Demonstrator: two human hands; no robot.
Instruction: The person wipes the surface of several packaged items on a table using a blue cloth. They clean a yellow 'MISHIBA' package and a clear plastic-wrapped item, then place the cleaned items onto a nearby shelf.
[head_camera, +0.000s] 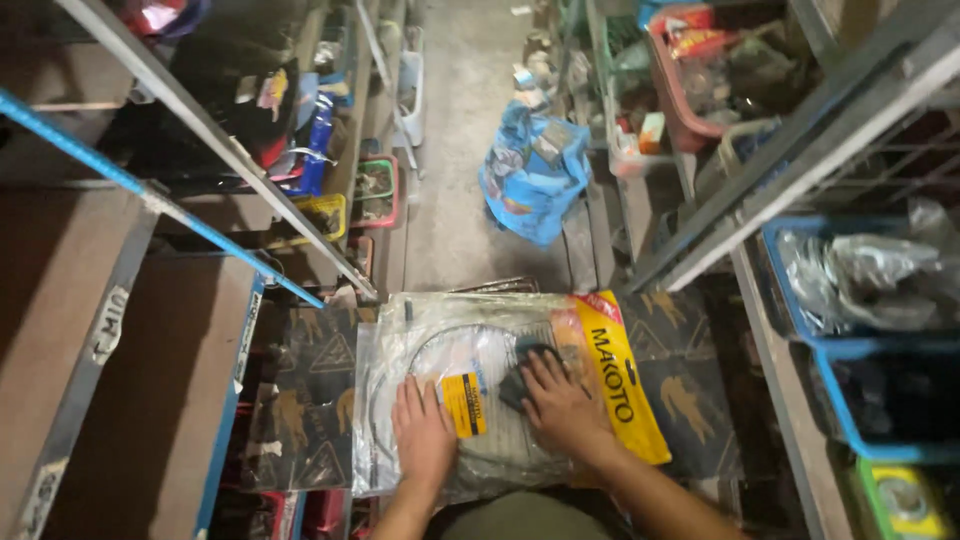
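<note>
A narrow aisle with a grey floor (455, 120) runs between metal shelves (800, 130) crowded with crates and parts; a blue bag (533, 175) sits on the floor ahead. Nearer, dark printed boxes (310, 400) carry a clear plastic packet (470, 400) with a yellow header and label, a coiled cable inside. The left hand (423, 435) lies flat on it, fingers spread. The right hand (560, 405) presses a dark cloth (522, 375) onto it.
</note>
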